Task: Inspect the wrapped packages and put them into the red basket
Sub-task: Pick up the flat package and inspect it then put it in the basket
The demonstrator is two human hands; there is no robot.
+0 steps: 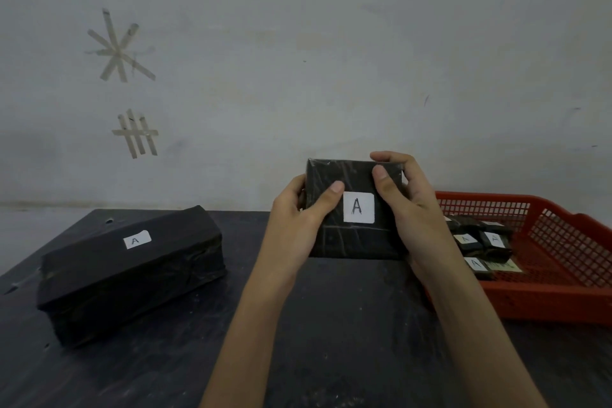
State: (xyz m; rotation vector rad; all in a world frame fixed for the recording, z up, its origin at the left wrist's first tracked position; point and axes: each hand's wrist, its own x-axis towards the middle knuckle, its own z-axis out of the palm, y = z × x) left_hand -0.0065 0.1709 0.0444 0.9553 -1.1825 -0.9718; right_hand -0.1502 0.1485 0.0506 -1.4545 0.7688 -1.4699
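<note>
A flat black wrapped package (351,242) with a white label marked "A" is held up above the dark table, its labelled face toward me. My left hand (298,215) grips its left edge, thumb across the front. My right hand (407,205) grips its right side, thumb on the front and fingers curled over the top corner. A large black wrapped package (129,272), also labelled "A", lies on the table at the left. The red basket (563,275) stands at the right and holds several small black labelled packages (486,242).
The dark table (298,358) runs up to a grey wall (331,60) with strips of masking tape stuck on it at the left. My right forearm crosses in front of the basket's left end.
</note>
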